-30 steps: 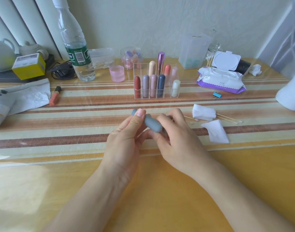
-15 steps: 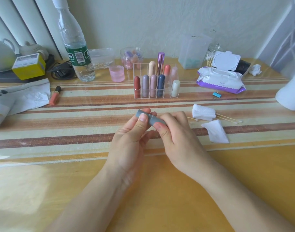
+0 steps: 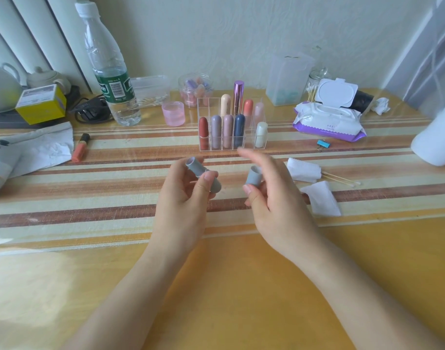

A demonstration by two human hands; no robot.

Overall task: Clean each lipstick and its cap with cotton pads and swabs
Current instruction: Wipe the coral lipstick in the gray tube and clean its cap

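Separated within the last half second, the grey lipstick (image 3: 203,176) is gripped by the left hand (image 3: 183,200), its cap (image 3: 254,176) pinched by the right hand (image 3: 277,200), above the table (image 3: 216,299). Wiping looks unstarted; cotton pads (image 3: 303,170) and swabs (image 3: 340,179) lie just beside.

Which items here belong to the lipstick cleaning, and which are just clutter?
Job: grey lipstick in left hand, grey cap in right hand, cotton pads, swabs, lipsticks in clear organiser.
Lying about: water bottle, yellow box, blue binder clip.
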